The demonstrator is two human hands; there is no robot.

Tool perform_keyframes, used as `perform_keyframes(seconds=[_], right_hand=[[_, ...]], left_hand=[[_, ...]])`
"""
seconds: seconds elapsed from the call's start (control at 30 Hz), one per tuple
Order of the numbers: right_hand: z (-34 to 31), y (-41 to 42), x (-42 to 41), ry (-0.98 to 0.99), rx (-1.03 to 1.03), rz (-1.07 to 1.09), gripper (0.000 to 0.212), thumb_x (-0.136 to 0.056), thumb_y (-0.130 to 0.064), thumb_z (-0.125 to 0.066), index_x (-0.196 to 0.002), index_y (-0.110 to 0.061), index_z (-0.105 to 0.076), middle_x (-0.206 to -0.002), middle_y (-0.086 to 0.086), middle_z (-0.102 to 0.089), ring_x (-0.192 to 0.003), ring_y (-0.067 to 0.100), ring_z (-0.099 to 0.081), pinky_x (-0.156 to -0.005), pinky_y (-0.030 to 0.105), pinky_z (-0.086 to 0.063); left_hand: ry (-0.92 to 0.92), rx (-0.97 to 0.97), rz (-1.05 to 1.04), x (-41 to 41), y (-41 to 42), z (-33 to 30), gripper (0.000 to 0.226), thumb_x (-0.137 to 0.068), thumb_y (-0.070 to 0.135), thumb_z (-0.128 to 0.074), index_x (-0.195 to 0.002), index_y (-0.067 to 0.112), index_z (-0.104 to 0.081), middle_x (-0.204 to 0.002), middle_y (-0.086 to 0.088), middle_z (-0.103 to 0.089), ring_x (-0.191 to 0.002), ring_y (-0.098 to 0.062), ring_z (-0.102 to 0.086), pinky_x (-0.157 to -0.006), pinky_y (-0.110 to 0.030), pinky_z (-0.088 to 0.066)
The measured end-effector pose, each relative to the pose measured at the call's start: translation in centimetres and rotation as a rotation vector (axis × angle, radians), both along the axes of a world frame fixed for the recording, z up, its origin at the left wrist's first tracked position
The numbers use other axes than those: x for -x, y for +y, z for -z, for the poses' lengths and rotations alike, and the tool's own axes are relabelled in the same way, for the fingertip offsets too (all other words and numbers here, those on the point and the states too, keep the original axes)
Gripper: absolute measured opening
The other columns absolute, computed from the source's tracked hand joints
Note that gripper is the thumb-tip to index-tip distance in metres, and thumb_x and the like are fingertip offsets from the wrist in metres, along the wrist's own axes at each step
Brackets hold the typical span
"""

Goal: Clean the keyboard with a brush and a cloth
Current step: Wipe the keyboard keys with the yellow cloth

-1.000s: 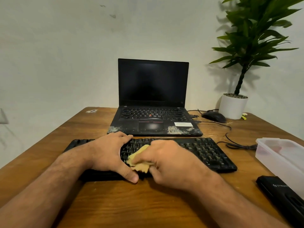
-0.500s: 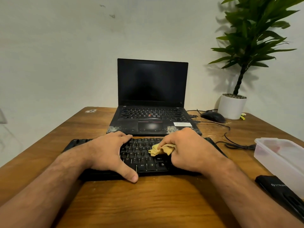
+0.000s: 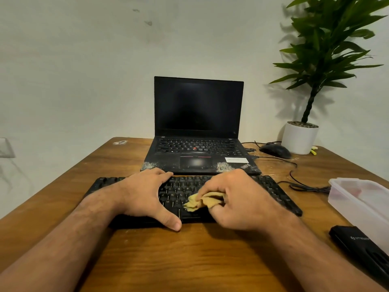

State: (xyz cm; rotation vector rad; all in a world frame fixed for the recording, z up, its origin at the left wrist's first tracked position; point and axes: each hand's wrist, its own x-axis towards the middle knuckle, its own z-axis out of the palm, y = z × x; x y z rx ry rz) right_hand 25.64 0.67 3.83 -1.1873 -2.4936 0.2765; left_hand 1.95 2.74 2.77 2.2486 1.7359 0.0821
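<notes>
Since half a second ago the right hand [image 3: 237, 199] has slid the yellow cloth [image 3: 203, 202] back toward the keyboard's [image 3: 273, 190] near middle, fingers pinching it. Left hand [image 3: 143, 194] lies flat, fingers released, bracing the keyboard on the table [image 3: 189, 260]. Hard wiping could snag a keycap or push grit between keys.

An open laptop [image 3: 197, 131] is set at the back of the wooden desk [image 3: 189, 260], flanked on the right by a mouse [image 3: 274, 151], a potted plant [image 3: 301, 138] and a translucent box [image 3: 362, 205].
</notes>
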Motion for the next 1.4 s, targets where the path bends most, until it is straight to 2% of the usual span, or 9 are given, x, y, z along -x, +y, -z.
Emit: perform_keyframes(seconds=[0.13, 0.37, 0.53, 0.67, 0.83, 0.97, 1.07, 1.2, 1.4], right_hand=[[0.7, 0.0, 2.2, -0.039, -0.061, -0.181, 0.051, -0.081, -0.007, -0.058, -0.121, -0.037, -0.071, -0.12, -0.018, -0.07, -0.109, 0.002, -0.054, -0.1, 0.02, -0.044], [1.1, 2.4, 0.7, -0.033, -0.172, 0.054, 0.045, -0.081, -0.004, -0.054, -0.102, -0.036, -0.078, -0.109, -0.015, -0.072, -0.086, 0.004, -0.036, -0.079, 0.022, -0.038], [1.3, 0.8, 2.5, -0.047, -0.069, -0.125, 0.052, -0.083, -0.005, -0.054, -0.119, -0.038, -0.072, -0.123, -0.02, -0.069, -0.095, 0.01, -0.047, -0.089, 0.028, -0.046], [0.6, 2.1, 0.9, -0.027, -0.102, 0.119, 0.044, -0.081, -0.011, -0.055, -0.107, -0.04, -0.077, -0.11, -0.016, -0.075, -0.098, 0.004, -0.064, -0.098, 0.028, -0.052], [0.7, 3.2, -0.9, 0.032, -0.037, 0.27, 0.052, -0.086, -0.008, -0.055, -0.123, -0.042, -0.07, -0.121, -0.011, -0.071, -0.071, 0.0, -0.058, -0.063, 0.012, -0.045], [0.3, 1.5, 0.1, 0.041, 0.039, 0.158, 0.035, -0.074, -0.008, -0.061, -0.092, -0.03, -0.082, -0.091, -0.009, -0.077, -0.066, 0.002, -0.061, -0.055, 0.012, -0.047], [0.4, 0.1, 1.1, 0.069, 0.062, -0.008, 0.037, -0.068, -0.01, -0.06, -0.09, -0.03, -0.081, -0.086, -0.012, -0.075, -0.078, 0.006, -0.068, -0.068, 0.025, -0.06], [0.8, 0.1, 1.8, 0.053, 0.031, -0.107, 0.048, -0.068, -0.011, -0.057, -0.103, -0.035, -0.079, -0.105, -0.016, -0.073, -0.099, 0.002, -0.064, -0.092, 0.028, -0.055], [0.3, 2.2, -0.1, 0.048, -0.045, 0.253, 0.043, -0.082, -0.009, -0.058, -0.107, -0.04, -0.076, -0.11, -0.01, -0.073, -0.074, 0.003, -0.058, -0.068, 0.017, -0.049]], left_hand=[[0.038, -0.01, 0.013, -0.1, 0.0, 0.0, 0.156, -0.03, 0.093, -0.066, -0.158, 0.023, -0.012, -0.155, 0.011, -0.027, -0.139, -0.01, -0.031, -0.118, -0.035, -0.029], [0.011, 0.005, 0.013, 0.0, 0.0, -0.2, 0.161, -0.022, 0.096, -0.062, -0.158, 0.024, -0.013, -0.151, 0.014, -0.029, -0.136, -0.008, -0.032, -0.117, -0.033, -0.03], [0.026, -0.007, 0.017, -0.1, 0.0, -0.1, 0.147, -0.04, 0.084, -0.075, -0.158, 0.024, -0.011, -0.156, 0.01, -0.026, -0.14, -0.012, -0.03, -0.118, -0.035, -0.028], [0.014, 0.002, 0.011, -0.1, 0.0, -0.1, 0.151, -0.033, 0.088, -0.07, -0.158, 0.025, -0.012, -0.153, 0.012, -0.028, -0.137, -0.01, -0.031, -0.118, -0.035, -0.029], [-0.02, -0.009, 0.009, 0.1, 0.0, 0.0, 0.152, -0.03, 0.088, -0.071, -0.157, 0.027, -0.014, -0.148, 0.017, -0.032, -0.134, -0.007, -0.035, -0.116, -0.035, -0.033], [-0.014, -0.011, 0.004, 0.0, 0.1, 0.1, 0.154, -0.028, 0.091, -0.07, -0.157, 0.028, -0.014, -0.147, 0.017, -0.032, -0.132, -0.007, -0.035, -0.115, -0.034, -0.033], [0.013, -0.024, 0.013, 0.1, 0.2, 0.2, 0.155, -0.027, 0.094, -0.066, -0.157, 0.027, -0.015, -0.148, 0.015, -0.033, -0.132, -0.007, -0.034, -0.114, -0.032, -0.032], [0.024, -0.023, 0.031, 0.1, 0.3, 0.2, 0.159, -0.024, 0.097, -0.061, -0.157, 0.026, -0.013, -0.15, 0.014, -0.032, -0.134, -0.007, -0.033, -0.116, -0.033, -0.03], [-0.024, -0.026, 0.035, 0.1, 0.3, 0.2, 0.149, -0.031, 0.09, -0.07, -0.157, 0.028, -0.016, -0.143, 0.017, -0.036, -0.129, -0.005, -0.036, -0.114, -0.032, -0.033]])
